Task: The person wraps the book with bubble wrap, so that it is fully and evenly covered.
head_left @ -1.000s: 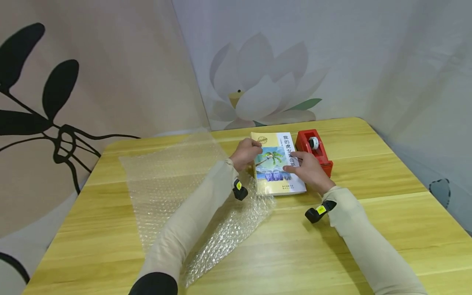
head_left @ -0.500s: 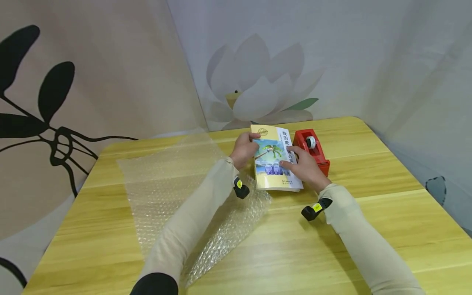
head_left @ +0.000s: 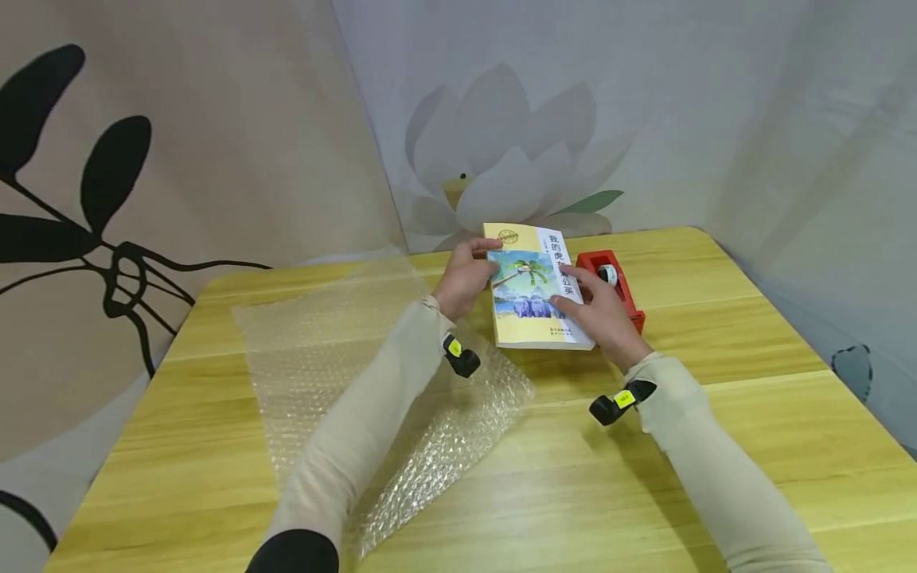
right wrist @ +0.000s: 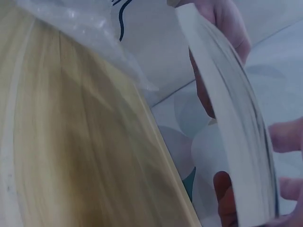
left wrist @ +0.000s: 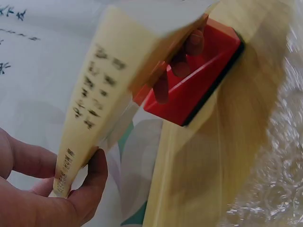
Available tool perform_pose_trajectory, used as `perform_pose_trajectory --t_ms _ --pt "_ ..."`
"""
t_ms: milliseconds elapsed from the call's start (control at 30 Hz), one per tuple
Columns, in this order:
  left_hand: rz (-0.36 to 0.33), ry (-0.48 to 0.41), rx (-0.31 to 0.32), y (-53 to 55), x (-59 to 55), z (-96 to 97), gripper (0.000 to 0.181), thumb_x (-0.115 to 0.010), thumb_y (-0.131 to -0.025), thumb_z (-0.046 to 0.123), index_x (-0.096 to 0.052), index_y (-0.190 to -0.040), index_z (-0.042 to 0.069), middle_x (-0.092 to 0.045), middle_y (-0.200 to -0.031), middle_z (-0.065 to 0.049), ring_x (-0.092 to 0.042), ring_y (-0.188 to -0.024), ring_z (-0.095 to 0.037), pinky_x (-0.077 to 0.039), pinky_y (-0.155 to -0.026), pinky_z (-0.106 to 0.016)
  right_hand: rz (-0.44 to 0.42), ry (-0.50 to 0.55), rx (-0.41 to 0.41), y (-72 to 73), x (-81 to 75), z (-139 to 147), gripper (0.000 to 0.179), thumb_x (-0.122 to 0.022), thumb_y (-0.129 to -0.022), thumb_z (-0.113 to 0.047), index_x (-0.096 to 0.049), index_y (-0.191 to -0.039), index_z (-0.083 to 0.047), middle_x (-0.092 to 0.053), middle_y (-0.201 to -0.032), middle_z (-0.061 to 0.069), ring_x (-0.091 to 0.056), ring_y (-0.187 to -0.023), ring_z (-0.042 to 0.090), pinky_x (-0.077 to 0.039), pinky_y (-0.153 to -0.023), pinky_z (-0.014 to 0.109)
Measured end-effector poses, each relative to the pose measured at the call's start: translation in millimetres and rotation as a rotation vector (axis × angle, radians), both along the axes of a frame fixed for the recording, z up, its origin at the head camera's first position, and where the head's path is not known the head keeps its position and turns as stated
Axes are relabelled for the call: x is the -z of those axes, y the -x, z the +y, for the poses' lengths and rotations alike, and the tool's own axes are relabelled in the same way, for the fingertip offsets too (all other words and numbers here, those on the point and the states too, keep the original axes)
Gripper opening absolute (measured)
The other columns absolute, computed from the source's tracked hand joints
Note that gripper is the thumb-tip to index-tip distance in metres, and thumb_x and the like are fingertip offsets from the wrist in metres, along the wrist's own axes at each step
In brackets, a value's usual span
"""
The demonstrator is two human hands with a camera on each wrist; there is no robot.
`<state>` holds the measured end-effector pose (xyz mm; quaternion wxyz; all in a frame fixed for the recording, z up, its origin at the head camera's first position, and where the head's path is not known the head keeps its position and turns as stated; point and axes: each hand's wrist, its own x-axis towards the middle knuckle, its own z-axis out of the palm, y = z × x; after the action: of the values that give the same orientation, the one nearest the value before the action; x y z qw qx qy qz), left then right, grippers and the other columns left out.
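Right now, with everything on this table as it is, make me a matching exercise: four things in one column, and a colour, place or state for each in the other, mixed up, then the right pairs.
Things:
1. book
2. tape dispenser
3. bubble wrap
4. tabletop

Descriptions:
A. see-through, lying mostly to the left in the head view
B. yellowish, with a wood grain
C. held up by the left hand and right hand
D. red, partly hidden behind the right hand in the head view

Right pairs: 1-C, 2-D, 3-A, 4-B
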<state>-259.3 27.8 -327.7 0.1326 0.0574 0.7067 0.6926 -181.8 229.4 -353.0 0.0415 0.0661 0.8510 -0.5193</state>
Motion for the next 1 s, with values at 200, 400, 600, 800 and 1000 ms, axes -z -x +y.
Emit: perform_pose_trajectory --t_ms 200,400,600,800,1000 --pt "-0.011 -0.032 0.039 -6.3 -3.8 -13.1 0.04 -0.049 -0.096 -0.008 -0.054 -0.135 -0.001 -0.045 -0.105 -0.006 -0.042 -0.07 -0.014 -0.038 -0.066 -0.029 0.0 -0.002 -0.004 -3.9 -7.7 -7 0.063 -0.062 -0.099 -0.026 -0.037 -0.157 -0.022 -0.044 -0.151 0.014 -0.062 -0.094 0.023 -0.053 -0.071 0.019" --pt "-0.02 0.016 0.111 -12.6 -7.9 -37.2 0.047 -0.05 -0.098 -0.005 -0.049 -0.144 0.005 -0.045 -0.129 -0.011 -0.045 -0.079 -0.015 -0.043 -0.075 -0.029 0.015 0.015 -0.045 -7.3 -14.3 -19 0.064 -0.064 -0.098 -0.025 -0.037 -0.156 -0.02 -0.046 -0.148 0.016 -0.064 -0.103 0.027 -0.054 -0.074 0.019" --pt "-0.019 0.079 0.19 -16.7 -11.3 -66.6 0.058 -0.051 -0.095 -0.007 -0.042 -0.15 0.008 -0.039 -0.151 -0.01 -0.047 -0.1 -0.02 -0.047 -0.09 -0.034 0.006 0.068 -0.1 -10.5 -16.6 -33 0.062 -0.061 -0.099 -0.015 -0.038 -0.156 -0.018 -0.047 -0.145 0.017 -0.064 -0.11 0.033 -0.058 -0.075 0.023" --pt "-0.03 0.107 0.201 -21.9 -7.5 -91.7 0.06 -0.05 -0.095 -0.007 -0.039 -0.152 0.009 -0.036 -0.156 -0.009 -0.045 -0.109 -0.021 -0.047 -0.09 -0.032 0.015 0.071 -0.161 -12.0 -16.2 -50 0.061 -0.055 -0.098 -0.007 -0.037 -0.156 -0.014 -0.046 -0.141 0.02 -0.062 -0.112 0.034 -0.058 -0.081 0.026" --pt "-0.045 0.127 0.17 -32.3 -6.3 -116.4 0.061 -0.05 -0.096 -0.007 -0.038 -0.153 0.01 -0.034 -0.156 -0.009 -0.048 -0.106 -0.019 -0.05 -0.086 -0.027 0.022 0.118 -0.201 -12.3 -16.7 -70 0.062 -0.055 -0.096 -0.003 -0.039 -0.155 -0.012 -0.047 -0.138 0.021 -0.064 -0.114 0.036 -0.058 -0.079 0.029"
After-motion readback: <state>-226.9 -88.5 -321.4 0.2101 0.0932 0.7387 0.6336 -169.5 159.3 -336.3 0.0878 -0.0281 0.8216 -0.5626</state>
